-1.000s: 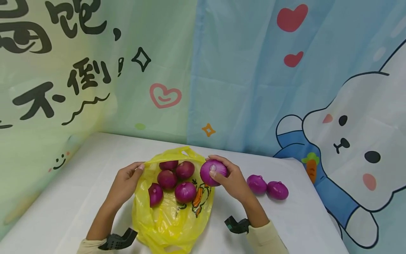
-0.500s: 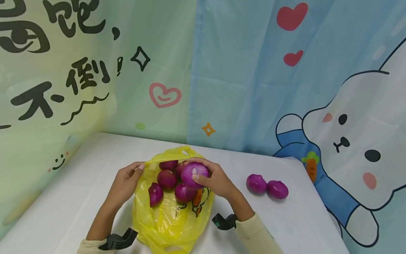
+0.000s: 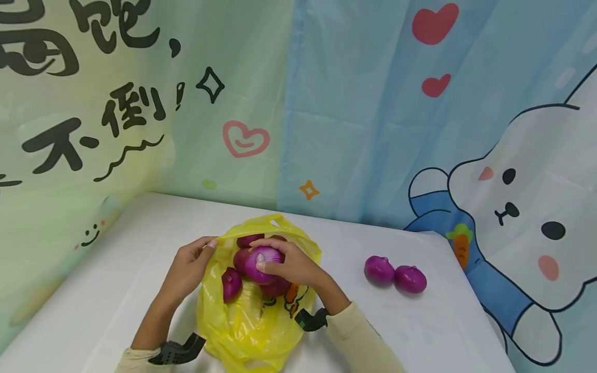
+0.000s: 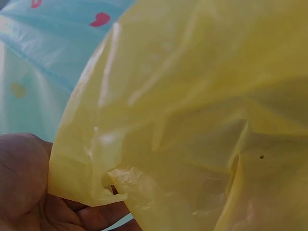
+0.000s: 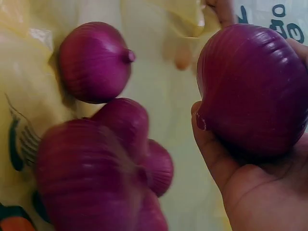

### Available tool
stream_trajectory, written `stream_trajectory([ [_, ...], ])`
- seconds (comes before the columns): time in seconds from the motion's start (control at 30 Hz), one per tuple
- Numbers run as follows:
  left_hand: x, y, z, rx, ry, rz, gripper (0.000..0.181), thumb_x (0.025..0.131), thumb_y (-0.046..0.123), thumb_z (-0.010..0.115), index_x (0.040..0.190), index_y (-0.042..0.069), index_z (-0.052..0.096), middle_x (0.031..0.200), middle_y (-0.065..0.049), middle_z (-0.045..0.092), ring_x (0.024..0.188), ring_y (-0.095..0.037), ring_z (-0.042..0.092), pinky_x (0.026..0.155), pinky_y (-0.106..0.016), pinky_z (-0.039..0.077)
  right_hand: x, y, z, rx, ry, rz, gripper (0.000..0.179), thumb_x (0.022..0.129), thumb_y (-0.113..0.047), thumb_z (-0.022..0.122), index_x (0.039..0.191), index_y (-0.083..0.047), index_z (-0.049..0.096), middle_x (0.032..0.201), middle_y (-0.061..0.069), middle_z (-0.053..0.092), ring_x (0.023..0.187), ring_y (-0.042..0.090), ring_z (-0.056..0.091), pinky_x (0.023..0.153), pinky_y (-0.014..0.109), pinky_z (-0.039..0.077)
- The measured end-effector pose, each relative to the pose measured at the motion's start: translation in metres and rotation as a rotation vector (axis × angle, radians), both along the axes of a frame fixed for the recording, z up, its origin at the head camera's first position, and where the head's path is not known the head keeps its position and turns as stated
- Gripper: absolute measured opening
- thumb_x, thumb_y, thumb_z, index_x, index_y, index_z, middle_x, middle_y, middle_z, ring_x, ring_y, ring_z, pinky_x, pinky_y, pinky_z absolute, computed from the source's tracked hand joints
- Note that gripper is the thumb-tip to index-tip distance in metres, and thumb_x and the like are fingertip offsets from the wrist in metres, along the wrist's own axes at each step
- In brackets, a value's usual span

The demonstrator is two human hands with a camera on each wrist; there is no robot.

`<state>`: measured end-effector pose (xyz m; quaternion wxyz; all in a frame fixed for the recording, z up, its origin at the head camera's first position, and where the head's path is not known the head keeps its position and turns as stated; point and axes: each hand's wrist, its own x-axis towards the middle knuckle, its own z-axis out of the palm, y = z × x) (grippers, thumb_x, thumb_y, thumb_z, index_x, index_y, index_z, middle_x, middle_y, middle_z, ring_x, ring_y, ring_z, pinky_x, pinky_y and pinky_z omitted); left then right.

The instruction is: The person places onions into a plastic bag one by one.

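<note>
In the head view, a yellow plastic bag (image 3: 252, 331) lies on the table with its mouth spread, and several red onions (image 3: 231, 284) rest inside it. My left hand (image 3: 189, 267) pinches the left edge of the bag's mouth; in the left wrist view the yellow film (image 4: 192, 96) hides part of the fingers. Over the bagged onions, my right hand (image 3: 296, 265) grips another red onion (image 3: 262, 264), thumb on the near side. The right wrist view shows this held onion (image 5: 252, 89) against the palm, apart from the onions (image 5: 96, 62) in the bag.
Two more red onions, a left one (image 3: 379, 270) and a right one (image 3: 410, 279), sit side by side on the white table (image 3: 354, 321) to the right of the bag. A printed cloth backdrop (image 3: 345, 129) rises behind the table.
My right hand has carried the gripped onion leftward, from the bag's right edge to over the onions inside. The left hand keeps its pinch on the bag's edge.
</note>
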<state>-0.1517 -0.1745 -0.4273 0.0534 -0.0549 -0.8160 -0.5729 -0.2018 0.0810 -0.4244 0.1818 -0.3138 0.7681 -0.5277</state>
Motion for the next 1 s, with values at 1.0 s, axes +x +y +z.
stream_trajectory([
  [1.0, 0.001, -0.003, 0.004, 0.003, 0.015, -0.009, 0.042, 0.105, 0.035, 0.044, 0.121, 0.002, 0.064, 0.098, -0.011, 0.069, 0.081, -0.02, 0.065, 0.071, -0.029, 0.053, -0.004, -0.014, -0.032, -0.041, 0.036, 0.041, 0.048, 0.093, -0.01, 0.068, 0.138, -0.005, 0.052, 0.139, 0.006, 0.053, 0.13, 0.018, 0.046, 0.108, 0.035, 0.033],
])
